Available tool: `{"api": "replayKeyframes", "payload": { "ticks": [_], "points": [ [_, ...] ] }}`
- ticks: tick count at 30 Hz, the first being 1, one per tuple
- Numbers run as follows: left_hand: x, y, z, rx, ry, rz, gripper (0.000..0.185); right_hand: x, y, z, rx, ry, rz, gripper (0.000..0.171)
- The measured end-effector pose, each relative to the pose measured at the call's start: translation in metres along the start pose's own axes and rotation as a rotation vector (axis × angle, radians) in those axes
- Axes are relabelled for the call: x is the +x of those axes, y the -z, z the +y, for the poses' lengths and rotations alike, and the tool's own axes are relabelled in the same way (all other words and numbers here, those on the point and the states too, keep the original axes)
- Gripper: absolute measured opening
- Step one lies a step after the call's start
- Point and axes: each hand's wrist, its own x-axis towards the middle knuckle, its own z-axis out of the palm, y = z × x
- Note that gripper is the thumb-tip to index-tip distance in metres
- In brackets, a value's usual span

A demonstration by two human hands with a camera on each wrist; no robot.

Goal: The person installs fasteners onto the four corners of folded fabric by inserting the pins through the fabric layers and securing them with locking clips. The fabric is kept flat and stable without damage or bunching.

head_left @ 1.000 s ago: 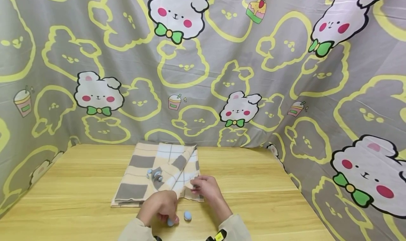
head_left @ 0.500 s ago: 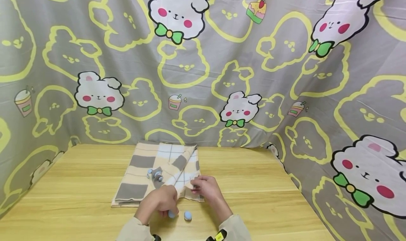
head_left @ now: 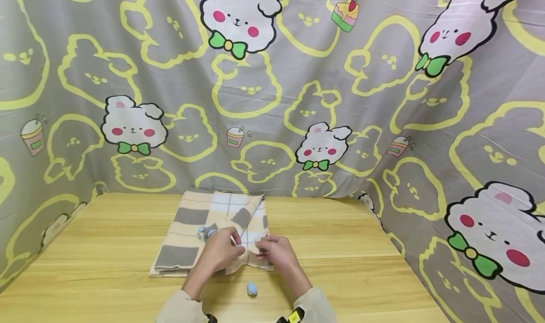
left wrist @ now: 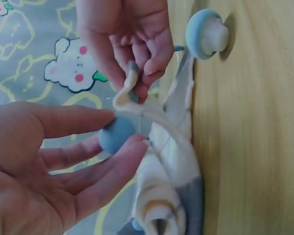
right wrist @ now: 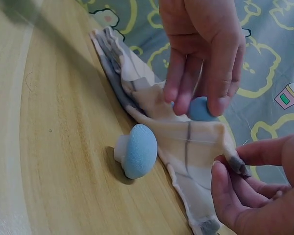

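Checked cloth (head_left: pixel 200 240), soft and folded, has its corner pinched by the right hand (head_left: pixel 274 251); the left hand (head_left: pixel 221 253) grasps a rounded blue mushroom cap (left wrist: pixel 116 135) between fingertips above a wooden table (head_left: pixel 106 271).

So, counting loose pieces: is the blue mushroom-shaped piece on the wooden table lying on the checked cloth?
No, the blue mushroom-shaped piece lies on bare wooden table beside the checked cloth.

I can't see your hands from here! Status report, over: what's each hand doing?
Left hand pinches a blue mushroom peg against the cloth. Right hand pinches the checked cloth corner. One more mushroom peg on the table, nothing in the way.
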Motion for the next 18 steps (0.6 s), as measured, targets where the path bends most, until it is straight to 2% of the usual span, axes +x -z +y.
{"api": "replayKeyframes", "payload": {
  "ticks": [4, 8, 18],
  "points": [
    [0.004, -0.007, -0.001, -0.061, -0.024, 0.053, 0.015, 0.000, 0.000, 0.001, -0.010, 0.005, 0.006, 0.022],
    [0.007, -0.011, -0.002, -0.116, -0.029, 0.077, 0.019, -0.001, -0.001, 0.001, -0.025, 0.008, 0.008, 0.024],
    [0.007, -0.011, -0.005, -0.215, 0.001, 0.038, 0.026, -0.002, -0.001, -0.001, -0.041, 0.008, -0.005, 0.015]
  ]
}}
